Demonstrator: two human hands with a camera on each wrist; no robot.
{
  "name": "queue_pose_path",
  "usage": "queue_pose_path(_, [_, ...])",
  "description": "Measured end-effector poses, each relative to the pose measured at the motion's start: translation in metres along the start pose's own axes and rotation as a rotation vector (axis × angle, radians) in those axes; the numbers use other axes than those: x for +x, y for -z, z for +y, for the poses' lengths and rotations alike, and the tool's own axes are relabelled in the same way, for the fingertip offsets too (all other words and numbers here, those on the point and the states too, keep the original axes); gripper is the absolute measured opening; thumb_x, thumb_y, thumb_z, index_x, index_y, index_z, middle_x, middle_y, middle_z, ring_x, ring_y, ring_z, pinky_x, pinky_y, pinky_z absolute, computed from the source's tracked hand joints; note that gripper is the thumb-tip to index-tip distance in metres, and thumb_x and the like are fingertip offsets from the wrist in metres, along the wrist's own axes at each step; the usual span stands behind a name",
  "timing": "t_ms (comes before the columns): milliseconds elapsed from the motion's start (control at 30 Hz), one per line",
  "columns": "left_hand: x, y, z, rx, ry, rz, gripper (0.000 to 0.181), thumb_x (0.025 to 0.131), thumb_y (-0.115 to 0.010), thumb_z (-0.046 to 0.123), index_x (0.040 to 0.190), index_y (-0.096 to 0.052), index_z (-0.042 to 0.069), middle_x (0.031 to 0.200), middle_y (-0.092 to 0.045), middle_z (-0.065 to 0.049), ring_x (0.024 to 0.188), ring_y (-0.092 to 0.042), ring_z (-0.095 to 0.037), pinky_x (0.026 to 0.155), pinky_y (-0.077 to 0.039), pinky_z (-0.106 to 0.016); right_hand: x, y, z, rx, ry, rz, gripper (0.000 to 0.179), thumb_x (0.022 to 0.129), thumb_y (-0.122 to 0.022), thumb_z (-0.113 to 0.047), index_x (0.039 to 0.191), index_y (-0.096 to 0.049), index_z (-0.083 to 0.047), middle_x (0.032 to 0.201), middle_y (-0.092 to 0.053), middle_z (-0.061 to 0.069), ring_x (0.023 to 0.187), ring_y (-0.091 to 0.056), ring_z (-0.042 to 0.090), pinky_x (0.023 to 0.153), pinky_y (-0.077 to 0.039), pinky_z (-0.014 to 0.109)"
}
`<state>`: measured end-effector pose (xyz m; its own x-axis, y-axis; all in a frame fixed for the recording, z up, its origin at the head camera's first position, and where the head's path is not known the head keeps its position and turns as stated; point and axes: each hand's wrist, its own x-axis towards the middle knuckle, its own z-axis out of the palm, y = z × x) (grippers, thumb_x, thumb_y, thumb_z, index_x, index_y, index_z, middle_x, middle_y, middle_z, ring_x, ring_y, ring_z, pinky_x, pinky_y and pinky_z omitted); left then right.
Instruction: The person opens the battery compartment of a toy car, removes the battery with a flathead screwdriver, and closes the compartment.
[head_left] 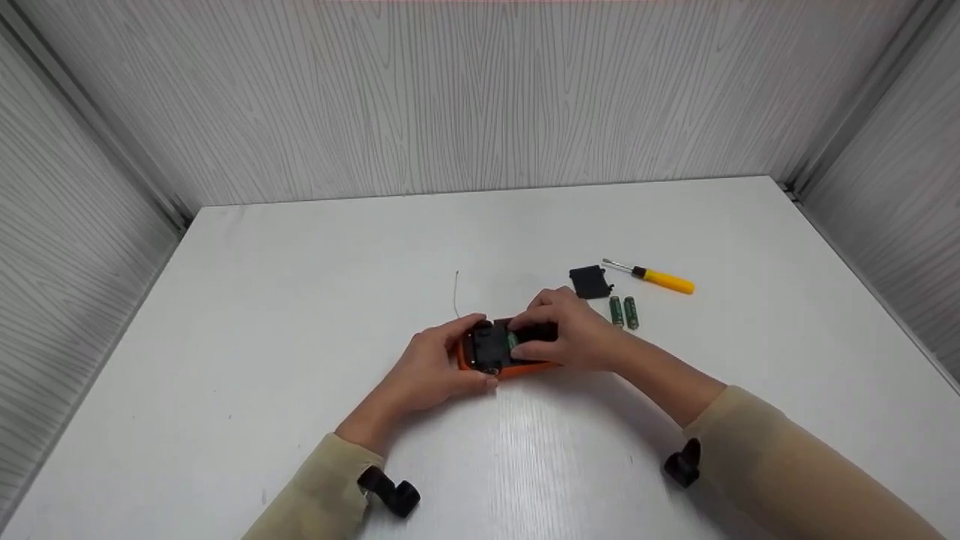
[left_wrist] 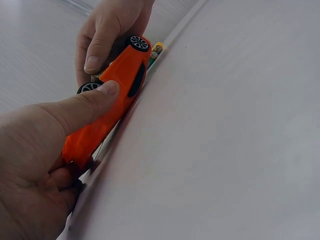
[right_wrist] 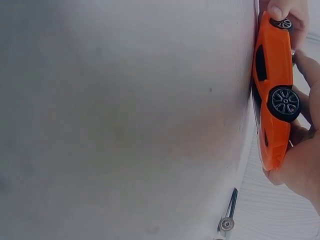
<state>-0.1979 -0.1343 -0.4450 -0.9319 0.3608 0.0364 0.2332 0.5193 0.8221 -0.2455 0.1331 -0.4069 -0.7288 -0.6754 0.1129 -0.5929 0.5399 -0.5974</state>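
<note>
An orange toy car lies upside down on the white table, its black underside facing up and its wheels showing in both wrist views. My left hand grips one end, thumb along the near side and fingers at the far side. In the left wrist view that thumb presses the orange body beside a wheel. My right hand reaches over the other end and pinches a green battery at the recess in the underside. The right fingers hide part of the recess.
Right of the car lie a black battery cover, two green batteries side by side and a screwdriver with a yellow handle. A thin wire extends behind the car. Wood-grain panels stand around the table.
</note>
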Motion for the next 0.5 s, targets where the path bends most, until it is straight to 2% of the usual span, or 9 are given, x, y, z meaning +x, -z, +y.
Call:
queue_pose_path(167, [0.0012, -0.0005, -0.0015, 0.012, -0.023, 0.004, 0.092, 0.082, -0.094, 0.039, 0.16, -0.05, 0.017, 0.15, -0.06, -0.001, 0.135, -0.055, -0.017, 0.115, -0.04, -0.042, -0.0006, 0.0009, 0.0017, 0.018, 0.037, -0.007, 0.031, 0.092, -0.085, -0.033, 0.119, -0.082, -0.018, 0.114, -0.065, 0.002, 0.109, -0.05, 0.024, 0.089, -0.043, 0.043])
queue_pose_path(500, [0.0008, -0.0002, -0.0011, 0.012, -0.023, 0.002, 0.092, 0.082, -0.093, 0.04, 0.16, -0.05, 0.017, 0.15, -0.059, -0.001, 0.134, -0.055, -0.017, 0.115, -0.04, -0.043, -0.0007, 0.0014, 0.0019, 0.025, 0.015, -0.023, 0.039, 0.089, -0.087, -0.035, 0.123, -0.081, -0.017, 0.116, -0.063, 0.002, 0.111, -0.048, 0.025, 0.089, -0.043, 0.042])
